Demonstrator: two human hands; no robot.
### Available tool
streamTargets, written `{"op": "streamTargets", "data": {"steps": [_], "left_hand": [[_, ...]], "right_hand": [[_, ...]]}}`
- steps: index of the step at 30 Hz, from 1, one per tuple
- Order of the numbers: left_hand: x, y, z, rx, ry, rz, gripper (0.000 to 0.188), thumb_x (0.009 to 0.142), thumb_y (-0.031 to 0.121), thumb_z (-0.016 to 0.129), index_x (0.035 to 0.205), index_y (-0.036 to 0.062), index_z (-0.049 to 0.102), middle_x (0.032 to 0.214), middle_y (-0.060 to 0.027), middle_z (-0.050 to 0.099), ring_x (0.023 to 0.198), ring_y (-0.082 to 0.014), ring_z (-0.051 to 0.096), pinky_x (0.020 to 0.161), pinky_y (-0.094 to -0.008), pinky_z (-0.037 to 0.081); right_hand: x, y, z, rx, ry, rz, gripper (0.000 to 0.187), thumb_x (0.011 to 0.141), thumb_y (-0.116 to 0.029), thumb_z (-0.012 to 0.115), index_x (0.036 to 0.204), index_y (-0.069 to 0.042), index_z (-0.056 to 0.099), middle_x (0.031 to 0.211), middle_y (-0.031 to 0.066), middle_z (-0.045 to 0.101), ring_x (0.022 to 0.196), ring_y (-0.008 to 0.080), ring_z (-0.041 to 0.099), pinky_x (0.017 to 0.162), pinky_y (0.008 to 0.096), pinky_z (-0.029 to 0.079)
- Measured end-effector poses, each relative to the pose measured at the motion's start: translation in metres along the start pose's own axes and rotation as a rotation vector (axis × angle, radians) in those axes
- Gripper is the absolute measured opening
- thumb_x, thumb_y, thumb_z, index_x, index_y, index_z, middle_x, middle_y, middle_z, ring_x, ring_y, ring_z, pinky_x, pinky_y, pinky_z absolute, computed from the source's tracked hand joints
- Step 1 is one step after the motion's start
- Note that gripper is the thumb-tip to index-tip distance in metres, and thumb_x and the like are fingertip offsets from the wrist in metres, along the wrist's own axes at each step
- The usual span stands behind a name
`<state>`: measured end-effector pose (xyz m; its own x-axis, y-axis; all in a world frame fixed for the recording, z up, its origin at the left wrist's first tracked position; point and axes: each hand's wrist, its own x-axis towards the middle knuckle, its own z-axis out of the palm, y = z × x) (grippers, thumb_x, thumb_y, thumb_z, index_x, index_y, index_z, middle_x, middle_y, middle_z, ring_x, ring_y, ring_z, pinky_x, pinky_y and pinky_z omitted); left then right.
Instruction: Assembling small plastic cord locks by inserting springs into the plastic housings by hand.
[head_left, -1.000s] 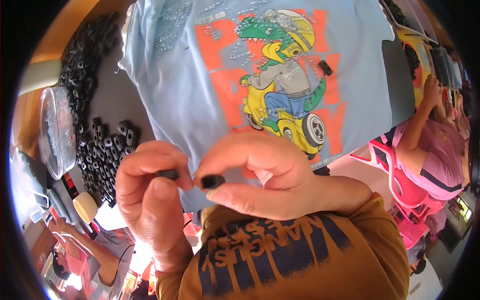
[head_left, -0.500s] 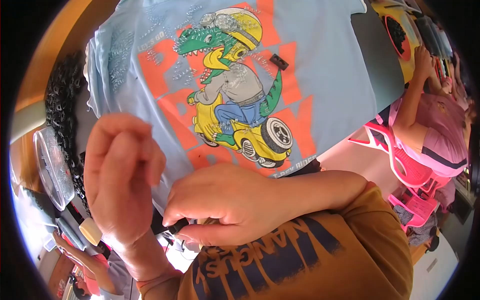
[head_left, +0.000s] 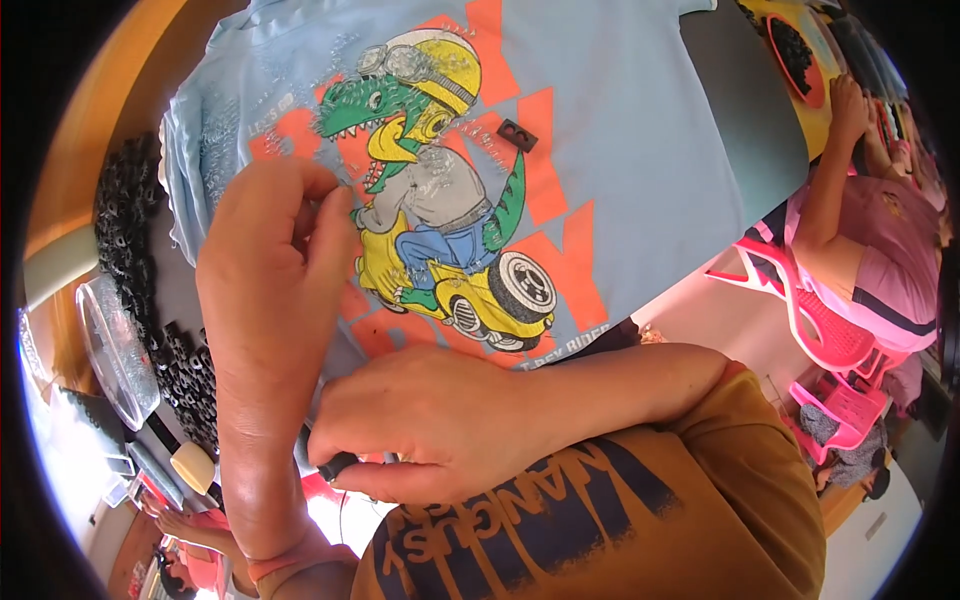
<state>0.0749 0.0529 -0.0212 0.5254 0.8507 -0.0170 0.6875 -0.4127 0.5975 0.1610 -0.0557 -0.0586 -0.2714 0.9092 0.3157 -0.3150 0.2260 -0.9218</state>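
Observation:
A light blue T-shirt (head_left: 630, 130) with a dinosaur-on-scooter print lies spread out before me. Many tiny clear pieces (head_left: 225, 120) are scattered over its upper left part. My left hand (head_left: 275, 250) hovers over the shirt's left side, thumb and fingertips pinched together; whatever they hold is too small or hidden to make out. Below and to its right, my right hand (head_left: 420, 420) grips a small black plastic piece (head_left: 338, 466) between thumb and forefinger, close to my body. Another small black block (head_left: 517, 135) with two round holes rests on the print by the dinosaur's tail.
A heap of small black pieces (head_left: 130, 230) runs along the left, beside a clear plastic container (head_left: 115, 350). At right sit a person in a pink top (head_left: 860, 250), a pink plastic chair (head_left: 825, 320) and an orange tray (head_left: 795, 60) of black pieces. Another person (head_left: 200, 560) is at lower left.
My left hand has moved up and right over the print. The right hand has shifted slightly left, still gripping the black piece. The shirt sits a little further left in view.

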Motion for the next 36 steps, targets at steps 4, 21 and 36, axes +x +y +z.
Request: {"op": "streamTargets", "data": {"steps": [4,21,36], "left_hand": [[-0.015,0.001,-0.016,0.022,0.071,-0.011,0.008,0.081,-0.001,0.062,0.087,0.0017,0.058,0.07,-0.0008,0.051,0.059,-0.0057,0.046,0.053,-0.0215,0.037],[-0.089,-0.018,-0.074,-0.793,-0.398,-0.545,0.008,0.072,0.005,0.062,0.073,0.0001,0.056,0.067,0.0023,0.051,0.061,-0.0034,0.041,0.053,-0.0198,0.03],[-0.098,-0.003,-0.057,-0.508,-0.072,-0.287,0.006,0.08,0.005,0.058,0.081,-0.0005,0.056,0.071,0.0035,0.046,0.061,-0.0041,0.038,0.055,-0.0197,0.028]], "right_hand": [[0.0,-0.001,-0.003,0.083,0.137,0.055,0.018,0.082,-0.012,0.066,0.097,-0.004,0.06,0.087,0.0067,0.06,0.077,0.023,0.06,0.065,0.0339,0.046],[0.005,0.002,-0.002,-0.3,0.112,-0.074,0.027,0.07,-0.001,0.07,0.095,-0.007,0.063,0.087,0.0073,0.058,0.075,0.0257,0.058,0.061,0.0344,0.046],[0.005,-0.005,-0.01,-0.239,0.076,0.022,0.029,0.074,0.0,0.073,0.102,0.001,0.066,0.09,0.01,0.066,0.072,0.0172,0.06,0.058,0.0273,0.042]]}}
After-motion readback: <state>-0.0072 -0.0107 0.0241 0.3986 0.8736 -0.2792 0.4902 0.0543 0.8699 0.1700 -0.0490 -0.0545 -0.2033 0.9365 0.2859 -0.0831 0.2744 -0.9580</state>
